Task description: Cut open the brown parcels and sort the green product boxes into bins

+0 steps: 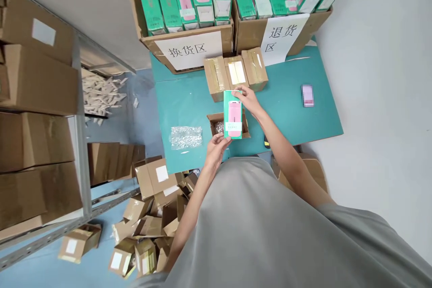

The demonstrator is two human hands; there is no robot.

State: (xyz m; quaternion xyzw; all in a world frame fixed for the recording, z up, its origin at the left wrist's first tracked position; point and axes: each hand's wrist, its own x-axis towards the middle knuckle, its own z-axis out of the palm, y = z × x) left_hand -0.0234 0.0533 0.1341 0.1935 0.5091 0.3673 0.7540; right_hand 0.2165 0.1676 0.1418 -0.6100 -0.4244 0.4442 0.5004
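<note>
1. At the centre of the frame I have the green box (234, 121), its face with the pink picture towards my camera.
2. I see the left hand (215, 150) closed on its lower left corner, thumb over the bottom edge.
3. I see the right hand (247, 98) gripping the box's top right part, fingers bent around the edge.
4. Behind the box, I make out an open carton (246, 128) with clear wrap inside; I cannot tell whether the two touch.
5. Left of centre, I have a sheet of bubble wrap (186, 137) flat on the teal table (283, 99).
6. Just above the hands, I count three taped cartons (236, 73) side by side.
7. Across the top, I see two large cartons (249, 31) with paper signs, both holding upright green and white boxes (170, 9).
8. At lower left, I view a heap of opened cartons (145, 225) on the floor.
</note>
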